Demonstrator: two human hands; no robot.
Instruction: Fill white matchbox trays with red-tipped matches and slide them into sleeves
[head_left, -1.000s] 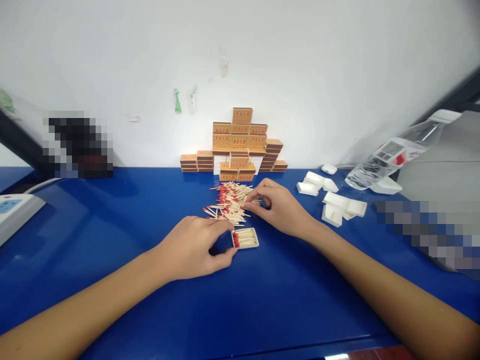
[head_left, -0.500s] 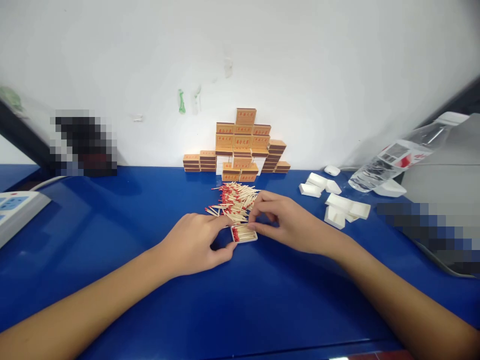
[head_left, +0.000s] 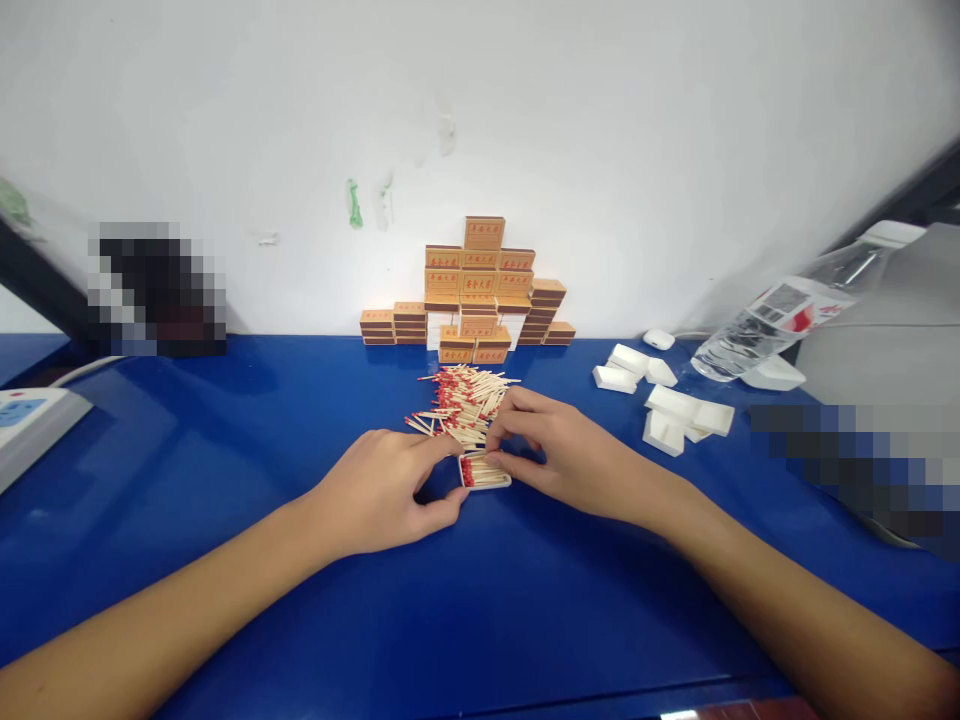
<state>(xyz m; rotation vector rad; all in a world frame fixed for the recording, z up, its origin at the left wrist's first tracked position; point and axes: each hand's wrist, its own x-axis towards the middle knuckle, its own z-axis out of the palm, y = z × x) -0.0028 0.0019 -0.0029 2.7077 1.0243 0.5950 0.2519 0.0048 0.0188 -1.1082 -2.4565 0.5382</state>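
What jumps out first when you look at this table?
A pyramid of orange matchboxes stands against the back wall. Before it lies a pile of red-tipped matches, and there the left hand pinches a small white tray while the right hand touches it.

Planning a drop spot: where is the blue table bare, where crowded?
Bare: the blue table between white power strip and left hand, and the near edge between both forearms. Crowded: red-tipped match pile, small white match tray, right hand, empty white cardboard trays.
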